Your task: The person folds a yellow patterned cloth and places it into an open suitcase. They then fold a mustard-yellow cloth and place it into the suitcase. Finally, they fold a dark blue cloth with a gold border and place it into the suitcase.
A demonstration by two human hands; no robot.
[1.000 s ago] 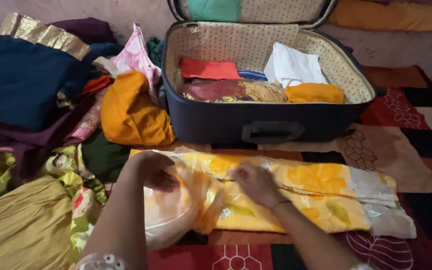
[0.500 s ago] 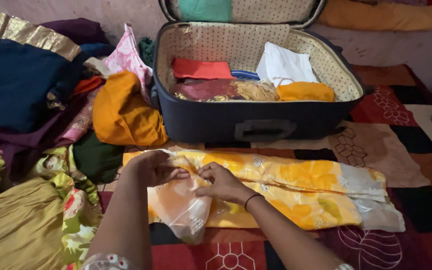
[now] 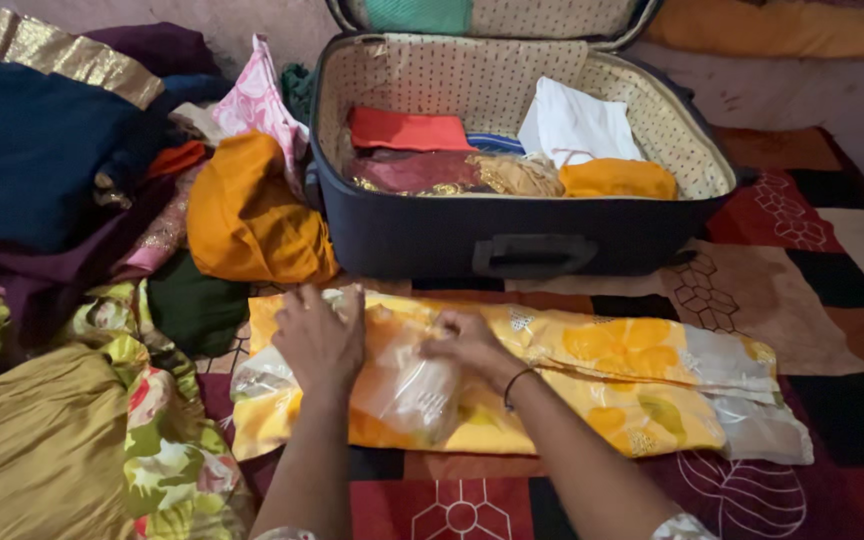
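at the far left edge of the patchwork bedspread point(image 3: 452, 515) a heap of loose clothes is lying, a dark blue cloth with a gold border point(image 3: 37, 130) on top, an olive cloth point(image 3: 32, 450) at the near corner and a bunched orange garment point(image 3: 252, 215) leaning against the suitcase. moving right, the person's left hand point(image 3: 320, 340) is pressing flat, fingers spread, on the left end of the yellow floral cloth point(image 3: 592, 375), which is lying folded into a long band along the near side of the bedspread, just in front of the suitcase. a thin clear plastic cover point(image 3: 407, 390) is crumpling over that same end, between the two hands. the right hand point(image 3: 467, 345) is sitting just beside the left, fingers curled down and pinching the plastic against the cloth; neither hand is lifting anything, both are holding down. i would judge the step in hand to be working the folded cloth and its wrapper into a neat packet, and the next move seems to call for smoothing the plastic flat while keeping the fold from slipping. the cloth itself is looking thin and slippery, bright yellow with big orange flowers and a pale grey end at the right. beyond it the dark blue suitcase point(image 3: 422, 235) is standing open, already holding a red piece, a white piece and an orange bundle.
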